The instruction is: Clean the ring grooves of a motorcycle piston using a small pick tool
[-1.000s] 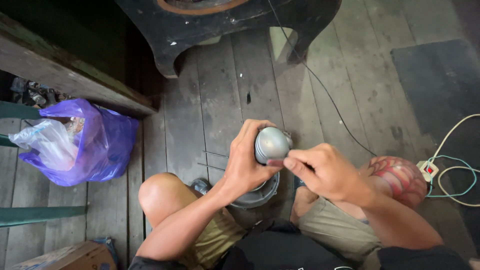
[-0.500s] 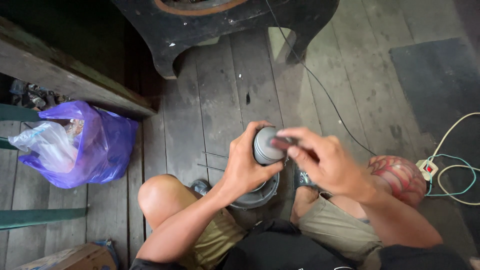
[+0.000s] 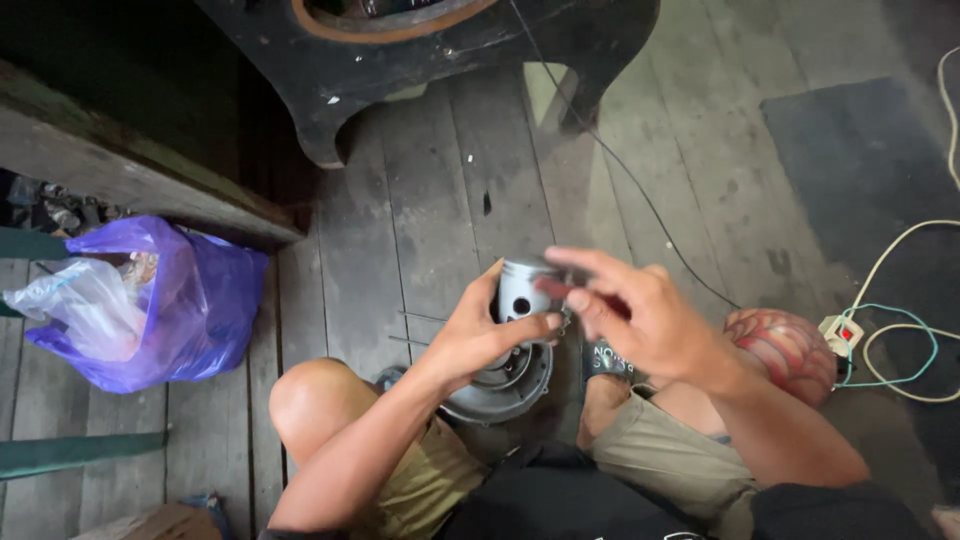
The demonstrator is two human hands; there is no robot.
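Observation:
My left hand (image 3: 482, 334) grips a small grey metal cylinder, like a piston (image 3: 521, 289), and holds it upright above a round grey metal part (image 3: 505, 383) that rests between my knees. My right hand (image 3: 634, 312) hovers at the cylinder's right side with its fingers spread. Its fingertips are blurred, and I cannot tell whether they pinch anything small.
A purple plastic bag (image 3: 190, 310) with a clear bag inside lies on the wooden floor at the left. A black cabinet (image 3: 430, 50) stands ahead, with a thin black cable (image 3: 640, 200) running from it. A red patterned ball (image 3: 785, 350) and a power strip with cords (image 3: 842, 332) lie at the right.
My right hand was closed on the top of the cylinder. It has come off to the right and its fingers have spread. My left hand still holds the cylinder, slightly higher.

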